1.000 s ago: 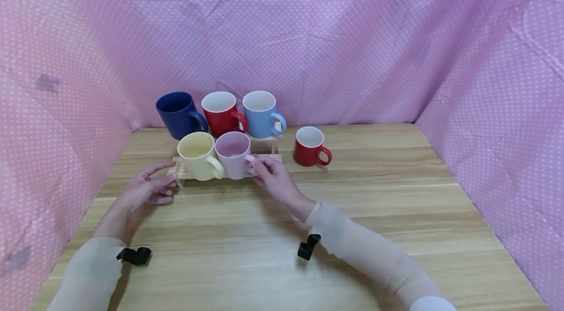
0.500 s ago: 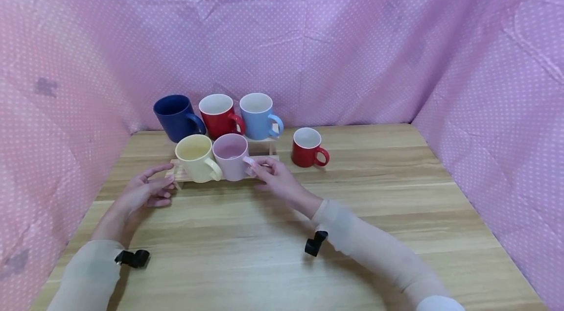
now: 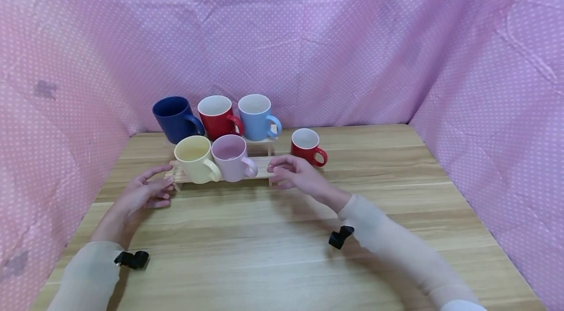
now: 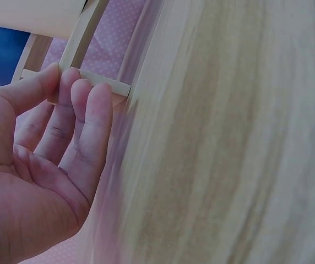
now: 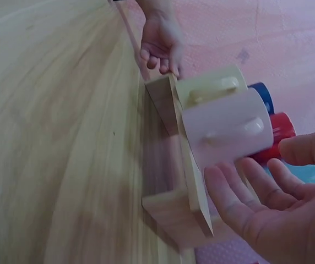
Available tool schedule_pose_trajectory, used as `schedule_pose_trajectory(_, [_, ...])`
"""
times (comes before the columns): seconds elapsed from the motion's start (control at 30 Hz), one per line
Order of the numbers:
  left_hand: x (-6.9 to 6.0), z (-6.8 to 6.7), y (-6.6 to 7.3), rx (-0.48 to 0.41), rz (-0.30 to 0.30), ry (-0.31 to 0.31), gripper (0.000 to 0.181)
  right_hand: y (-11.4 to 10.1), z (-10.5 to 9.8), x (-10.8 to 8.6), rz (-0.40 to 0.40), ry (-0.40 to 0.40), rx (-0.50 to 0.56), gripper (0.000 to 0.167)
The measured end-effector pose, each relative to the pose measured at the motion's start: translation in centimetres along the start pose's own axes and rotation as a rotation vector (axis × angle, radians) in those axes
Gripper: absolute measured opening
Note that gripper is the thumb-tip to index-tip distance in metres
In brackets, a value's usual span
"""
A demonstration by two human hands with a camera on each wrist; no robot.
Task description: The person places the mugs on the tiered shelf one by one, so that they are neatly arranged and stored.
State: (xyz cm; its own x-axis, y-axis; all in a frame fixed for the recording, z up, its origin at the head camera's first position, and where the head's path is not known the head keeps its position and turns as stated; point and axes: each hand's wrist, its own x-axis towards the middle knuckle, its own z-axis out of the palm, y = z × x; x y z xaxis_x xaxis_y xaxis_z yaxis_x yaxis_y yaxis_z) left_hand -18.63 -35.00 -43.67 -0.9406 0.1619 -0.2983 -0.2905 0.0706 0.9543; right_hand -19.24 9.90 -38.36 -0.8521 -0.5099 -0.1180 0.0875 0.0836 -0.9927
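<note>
A two-tier wooden rack [image 3: 264,167] bears mugs. On its front tier stand a yellow mug [image 3: 194,160] and a pink mug [image 3: 231,158], handles towards the right. Navy [image 3: 174,120], red [image 3: 216,119] and light blue [image 3: 255,117] mugs fill the back tier. My left hand [image 3: 143,192] holds the rack's left end between thumb and fingertips; the left wrist view shows them at the board's corner. My right hand [image 3: 304,178] hovers by the front tier's right end, fingers loosely bent with nothing in them. In the right wrist view, a gap shows between these fingers and the pink mug's handle [image 5: 240,130].
A smaller red mug [image 3: 304,145] stands on the wooden table [image 3: 246,252], right of the rack and just behind my right hand. Pink dotted cloth [image 3: 299,46] hangs at the back and both sides.
My right hand has let go of the pink mug's handle and moved right, away from it. The pink mug stays on the front tier. The left hand keeps its place.
</note>
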Motion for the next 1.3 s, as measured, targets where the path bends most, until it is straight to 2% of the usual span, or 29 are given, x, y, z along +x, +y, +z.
schedule_pose_trajectory(0.23, [-0.2,-0.2,0.0,0.002,0.005,0.004,0.041,-0.1,-3.7,-1.3,-0.025,-0.101,-0.060,0.034])
schedule_pose_trajectory(0.4, [-0.3,-0.2,0.0,0.004,0.008,0.005,0.041,-0.4,-6.7,-2.3,0.021,-0.180,-0.141,0.033])
schedule_pose_trajectory(0.57, [-0.1,0.0,-0.3,-0.014,0.010,0.009,0.042,-0.1,-9.7,-3.4,0.048,-0.190,-0.237,0.038])
schedule_pose_trajectory(0.77, [0.4,0.6,-0.7,0.000,0.005,0.006,0.046,1.3,-12.8,-4.9,0.057,-0.112,-0.316,0.044])
schedule_pose_trajectory(0.87, [0.3,0.6,-0.7,-0.002,0.001,0.013,0.042,2.0,-13.7,-5.2,0.061,-0.061,-0.298,0.046])
schedule_pose_trajectory(1.13, [-0.2,0.4,-0.2,-0.021,0.002,0.030,0.038,3.6,-14.3,-4.5,0.039,0.162,-0.242,0.051])
schedule_pose_trajectory(1.3, [-0.2,0.3,-0.1,0.012,-0.005,0.029,0.039,4.6,-13.9,-3.8,0.069,0.218,-0.194,0.054])
